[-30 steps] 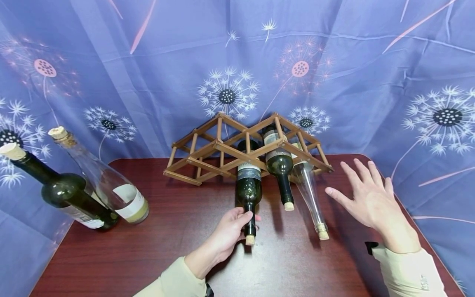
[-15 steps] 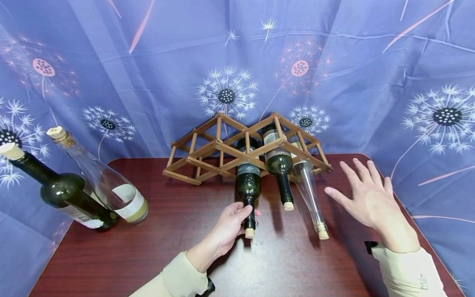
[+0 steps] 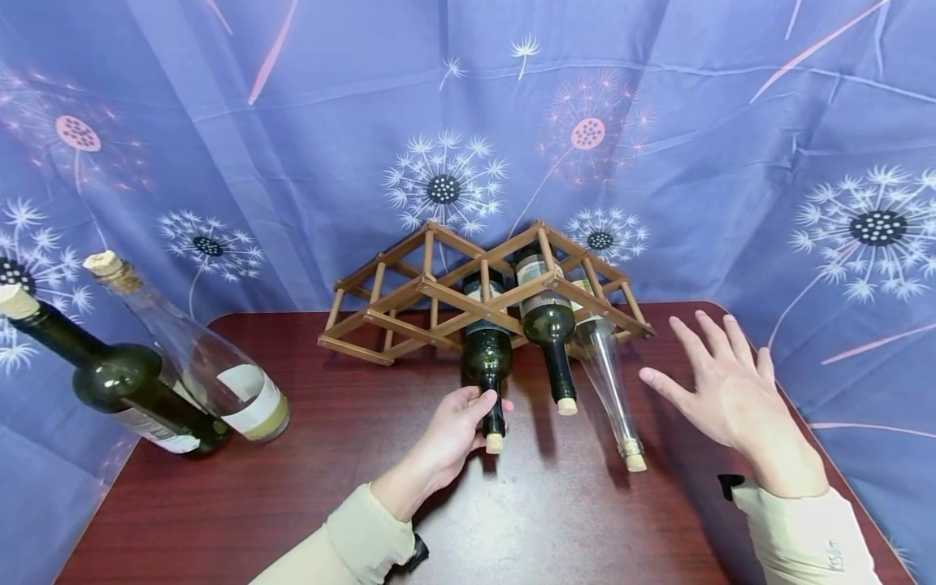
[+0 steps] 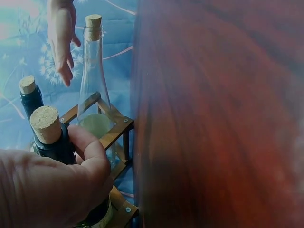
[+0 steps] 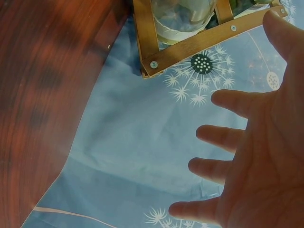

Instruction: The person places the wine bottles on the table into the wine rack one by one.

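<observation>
In the head view my left hand [image 3: 451, 435] grips the neck of a dark green wine bottle [image 3: 487, 351], its cork toward me and its body inside the wooden wine rack [image 3: 453, 292]. The left wrist view shows that bottle's cork [image 4: 46, 124] just past my thumb. To the right, a second dark green bottle [image 3: 550, 325] and a clear glass bottle [image 3: 603, 366] lie in the rack, corks pointing forward. My right hand [image 3: 731, 390] is spread beside the rack's right end, fingers straight and holding nothing.
On the left of the dark red table [image 3: 292, 512] stand a corked green bottle [image 3: 120, 378] and a corked clear bottle [image 3: 197, 357] with a pale label. A blue dandelion-print cloth [image 3: 329, 162] hangs behind and beside the table.
The green bottle in my left hand has slid deeper into the rack, and the hand has moved with it, away from me. My right hand stays nearly still.
</observation>
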A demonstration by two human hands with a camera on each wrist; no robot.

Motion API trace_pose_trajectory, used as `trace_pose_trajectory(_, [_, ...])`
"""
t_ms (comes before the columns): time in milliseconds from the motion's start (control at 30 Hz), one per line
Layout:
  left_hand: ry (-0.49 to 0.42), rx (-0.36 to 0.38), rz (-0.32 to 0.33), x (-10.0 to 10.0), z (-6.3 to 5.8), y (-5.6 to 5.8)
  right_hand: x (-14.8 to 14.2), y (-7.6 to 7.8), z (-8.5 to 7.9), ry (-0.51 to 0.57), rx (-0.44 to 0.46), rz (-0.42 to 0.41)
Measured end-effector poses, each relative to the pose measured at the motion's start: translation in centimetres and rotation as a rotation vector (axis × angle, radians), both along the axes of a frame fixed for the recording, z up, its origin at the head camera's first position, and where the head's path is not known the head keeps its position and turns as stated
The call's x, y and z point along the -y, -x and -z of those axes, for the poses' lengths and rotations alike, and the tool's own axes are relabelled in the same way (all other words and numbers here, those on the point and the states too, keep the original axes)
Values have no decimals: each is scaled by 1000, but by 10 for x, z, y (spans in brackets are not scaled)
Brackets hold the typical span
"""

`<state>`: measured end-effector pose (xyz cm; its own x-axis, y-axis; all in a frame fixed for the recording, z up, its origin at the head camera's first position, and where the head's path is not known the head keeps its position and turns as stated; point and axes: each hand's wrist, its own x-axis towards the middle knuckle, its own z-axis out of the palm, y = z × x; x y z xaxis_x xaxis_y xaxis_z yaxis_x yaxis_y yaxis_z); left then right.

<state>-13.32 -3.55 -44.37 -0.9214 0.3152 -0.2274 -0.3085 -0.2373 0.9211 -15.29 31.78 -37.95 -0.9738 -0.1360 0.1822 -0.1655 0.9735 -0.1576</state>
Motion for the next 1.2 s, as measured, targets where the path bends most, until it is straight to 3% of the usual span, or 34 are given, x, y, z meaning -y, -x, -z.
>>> trace_pose_trajectory(567, [-34,4,-8,-1,-3,10,2,1,-2,-1,-8,-4])
trace_pose_trajectory(1200, [-42,62,14,1,-1,13,3,0,0,-13,-6,-7])
